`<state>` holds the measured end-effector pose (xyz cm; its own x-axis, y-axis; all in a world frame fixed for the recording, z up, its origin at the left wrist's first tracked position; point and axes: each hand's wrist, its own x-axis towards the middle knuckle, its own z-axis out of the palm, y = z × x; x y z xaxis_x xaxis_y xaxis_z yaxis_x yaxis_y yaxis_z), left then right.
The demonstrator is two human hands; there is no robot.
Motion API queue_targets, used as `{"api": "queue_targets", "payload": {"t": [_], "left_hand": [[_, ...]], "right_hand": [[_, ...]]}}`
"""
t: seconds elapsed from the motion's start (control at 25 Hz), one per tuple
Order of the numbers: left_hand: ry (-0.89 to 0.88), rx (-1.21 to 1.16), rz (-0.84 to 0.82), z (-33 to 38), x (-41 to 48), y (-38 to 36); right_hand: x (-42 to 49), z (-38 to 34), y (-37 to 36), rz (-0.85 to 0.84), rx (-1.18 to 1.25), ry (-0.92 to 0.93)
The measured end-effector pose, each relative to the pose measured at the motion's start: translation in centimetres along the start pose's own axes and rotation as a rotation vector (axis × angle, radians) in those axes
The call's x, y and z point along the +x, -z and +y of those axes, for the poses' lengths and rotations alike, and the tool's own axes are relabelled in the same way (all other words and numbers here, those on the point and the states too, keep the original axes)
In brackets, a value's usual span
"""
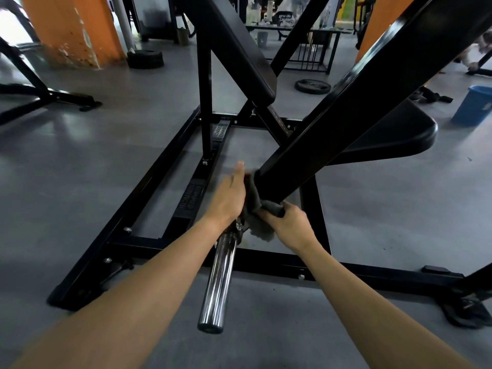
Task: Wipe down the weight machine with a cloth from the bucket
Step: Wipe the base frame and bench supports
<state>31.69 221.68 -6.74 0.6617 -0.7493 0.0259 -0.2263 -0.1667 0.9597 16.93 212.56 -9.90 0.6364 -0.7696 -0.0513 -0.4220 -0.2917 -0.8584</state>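
while your right hand [290,222] grips the cloth [262,231] round the black beam [346,123], let your left hand [229,194], fingers apparently straight, press it flat and slide.

Black steel weight machine [346,123] on the grey floor [80,169]: bolted rectangular base frame, thick slanted beam running down from the upper right. Shiny chrome bar [217,278] sticking out below the beam's lower end, bare. Dark grey cloth [255,205] wrapped round that lower end, crumpled, loose tail hanging beneath; pressed flat by the left hand [229,198], gripped by the right hand [290,222]. Blue bucket [472,106] upright on the floor at the far right edge, well apart from the cloth.
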Motion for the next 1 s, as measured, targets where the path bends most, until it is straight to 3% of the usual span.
{"api": "queue_targets", "payload": {"t": [0.24, 0.36, 0.48, 0.68, 0.8, 0.92, 1.0], "left_hand": [[0.145, -0.017, -0.106, 1.4, 1.9, -0.7], [0.218, 0.012, -0.052, -0.2, 1.4, -0.7], [0.151, -0.008, 0.062, -0.1, 1.1, -1.6], [-0.124, -0.043, 0.493, -1.4, -2.4, -6.1], [-0.221, 0.184, 0.630, -2.4, -4.4, -7.8], [-0.181, 0.369, 0.767, -3.0, -5.3, -8.0], [-0.234, 0.399, 0.741, -2.6, -6.1, -8.4]], "right_hand": [[2.0, -0.7, 1.7, 0.016, 0.200, -0.025], [2.0, -0.2, 1.0, -0.046, 0.232, -0.088], [1.5, 0.2, 0.1, -0.035, 0.241, -0.062], [0.8, 1.8, -0.2, 0.033, 0.124, 0.009], [0.2, 2.4, -0.3, 0.000, 0.131, -0.089], [-0.6, 2.9, 0.5, -0.012, 0.227, -0.217], [-1.3, 3.2, 1.2, -0.005, 0.375, -0.258]]}}
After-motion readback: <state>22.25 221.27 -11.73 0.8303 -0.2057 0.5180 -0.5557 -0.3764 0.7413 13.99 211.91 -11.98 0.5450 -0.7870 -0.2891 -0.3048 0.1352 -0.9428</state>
